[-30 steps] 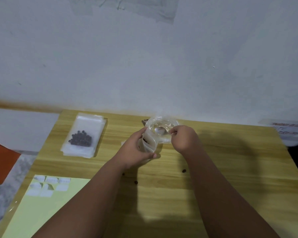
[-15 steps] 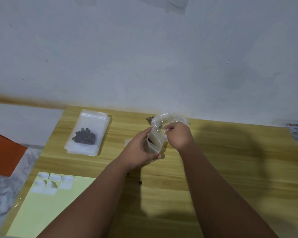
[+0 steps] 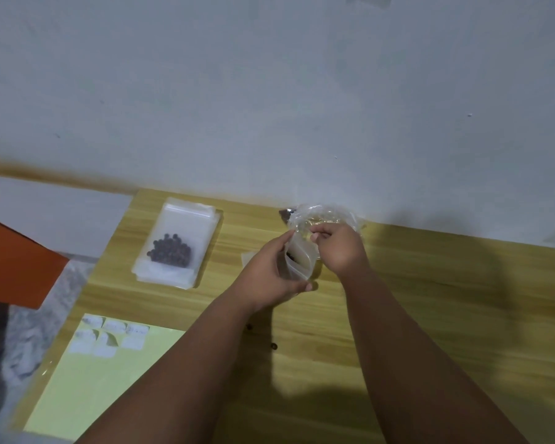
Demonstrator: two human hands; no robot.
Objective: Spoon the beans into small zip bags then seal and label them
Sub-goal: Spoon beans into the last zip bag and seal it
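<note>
While labels [image 3: 106,338] sit nearest on a yellow sheet [image 3: 109,386] and stray beans [image 3: 273,346] dot the table [image 3: 430,315], the left hand [image 3: 269,274] grips a bag [image 3: 298,262] mid-table, the right hand [image 3: 340,248] pinching its mouth; a filled bag [image 3: 177,245] lies far left.

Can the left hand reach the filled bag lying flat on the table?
Likely yes: open table lies between the left hand and filled bag, though it grips a zip bag.
</note>
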